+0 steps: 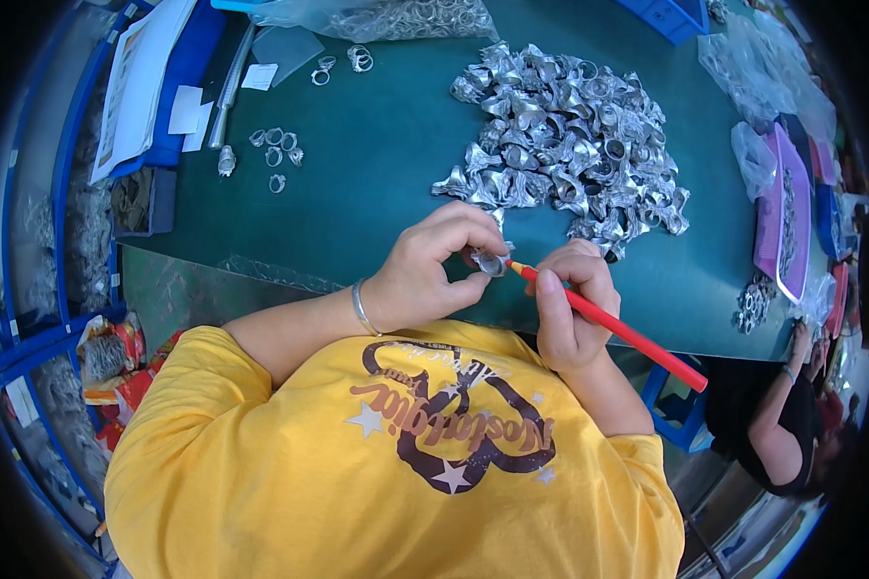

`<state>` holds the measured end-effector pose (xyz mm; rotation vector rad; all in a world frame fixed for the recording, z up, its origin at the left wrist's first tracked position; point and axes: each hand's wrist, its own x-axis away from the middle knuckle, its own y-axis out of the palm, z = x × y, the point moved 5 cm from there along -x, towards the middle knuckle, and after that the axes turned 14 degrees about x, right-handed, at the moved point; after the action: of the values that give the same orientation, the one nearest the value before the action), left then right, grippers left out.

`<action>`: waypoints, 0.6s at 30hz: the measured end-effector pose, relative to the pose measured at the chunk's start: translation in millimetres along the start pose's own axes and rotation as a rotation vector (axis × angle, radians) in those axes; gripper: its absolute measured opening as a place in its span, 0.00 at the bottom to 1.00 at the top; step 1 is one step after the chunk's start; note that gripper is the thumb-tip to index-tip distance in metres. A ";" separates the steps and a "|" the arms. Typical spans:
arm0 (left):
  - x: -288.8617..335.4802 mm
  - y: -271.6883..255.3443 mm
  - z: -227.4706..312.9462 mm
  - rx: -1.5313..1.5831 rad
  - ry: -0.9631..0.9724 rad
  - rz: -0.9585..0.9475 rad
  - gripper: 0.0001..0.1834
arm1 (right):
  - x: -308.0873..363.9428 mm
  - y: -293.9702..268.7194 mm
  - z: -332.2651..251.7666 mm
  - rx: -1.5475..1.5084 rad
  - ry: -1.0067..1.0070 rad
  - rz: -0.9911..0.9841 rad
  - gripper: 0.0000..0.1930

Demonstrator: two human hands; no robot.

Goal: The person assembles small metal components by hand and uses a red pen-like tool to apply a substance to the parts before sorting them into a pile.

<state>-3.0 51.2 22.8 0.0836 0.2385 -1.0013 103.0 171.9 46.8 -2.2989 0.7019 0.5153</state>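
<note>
Near the table's front edge, my left hand point(420, 268) pinches a silver-coloured metal ring point(491, 263) between thumb and fingers. My right hand point(577, 304) grips a red pencil point(637, 341), its yellowish point meeting or almost meeting the ring's side; actual contact cannot be made out. Just beyond both hands spreads a large pile of similar chunky silver rings point(574, 135), its nearest pieces close to my left fingertips. A metal bangle circles my left wrist.
Several loose rings point(275, 145) lie on the green table point(377, 125) at left, near a ring mandrel point(230, 92). A plastic bag of rings point(425, 17) rests at the back. At right stands a purple basket point(769, 217); beyond it a co-worker's arm point(780, 425) reaches in.
</note>
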 end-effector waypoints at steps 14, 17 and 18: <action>4.4 4.0 -10.4 0.731 -0.413 0.091 0.08 | 10.9 10.7 14.9 -0.247 0.288 -0.095 0.15; 3.6 2.8 -7.5 0.689 -0.443 0.059 0.07 | 10.3 9.2 17.8 -0.303 0.418 -0.060 0.14; 4.0 2.4 -7.4 0.696 -0.477 0.047 0.07 | 8.5 8.0 16.1 -0.302 0.418 -0.059 0.14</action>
<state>-0.1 50.6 14.5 0.4734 -0.5538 -0.9907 102.0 175.2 27.2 -2.7417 0.7906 0.1136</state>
